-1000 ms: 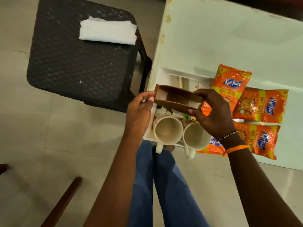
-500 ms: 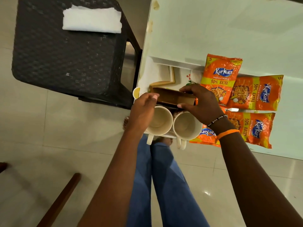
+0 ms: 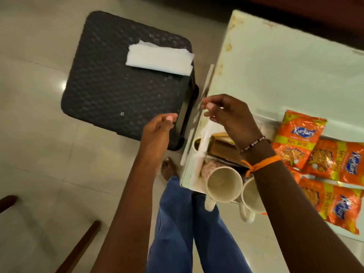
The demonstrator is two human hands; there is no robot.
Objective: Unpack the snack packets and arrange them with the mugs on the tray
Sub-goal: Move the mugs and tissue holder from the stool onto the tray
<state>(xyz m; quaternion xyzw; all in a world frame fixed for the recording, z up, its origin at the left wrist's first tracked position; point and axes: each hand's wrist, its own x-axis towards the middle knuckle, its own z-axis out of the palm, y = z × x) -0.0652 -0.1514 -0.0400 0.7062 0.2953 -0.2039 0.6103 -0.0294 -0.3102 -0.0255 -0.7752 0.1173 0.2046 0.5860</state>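
Note:
Two cream mugs stand at the near edge of the white tray (image 3: 198, 164); the left mug (image 3: 224, 184) is in full view and the right mug (image 3: 251, 198) is partly behind my right forearm. A brown cardboard box (image 3: 222, 148) lies on the tray just behind the mugs. Three orange snack packets (image 3: 297, 138), (image 3: 338, 160), (image 3: 334, 205) lie on the table to the right of the tray. My left hand (image 3: 157, 131) hovers left of the tray over the floor, holding nothing. My right hand (image 3: 230, 113) is raised above the tray's far end, fingers loose and empty.
The pale table (image 3: 285, 75) holds the tray at its near left corner. A dark woven stool (image 3: 122, 91) with a folded white napkin (image 3: 159, 60) stands to the left. A wooden chair part (image 3: 78, 247) is at the bottom left. My legs are below the table edge.
Both hands have let go of the brown box, which now rests on the tray behind the mugs. The hands have lifted away, and the view has swung left.

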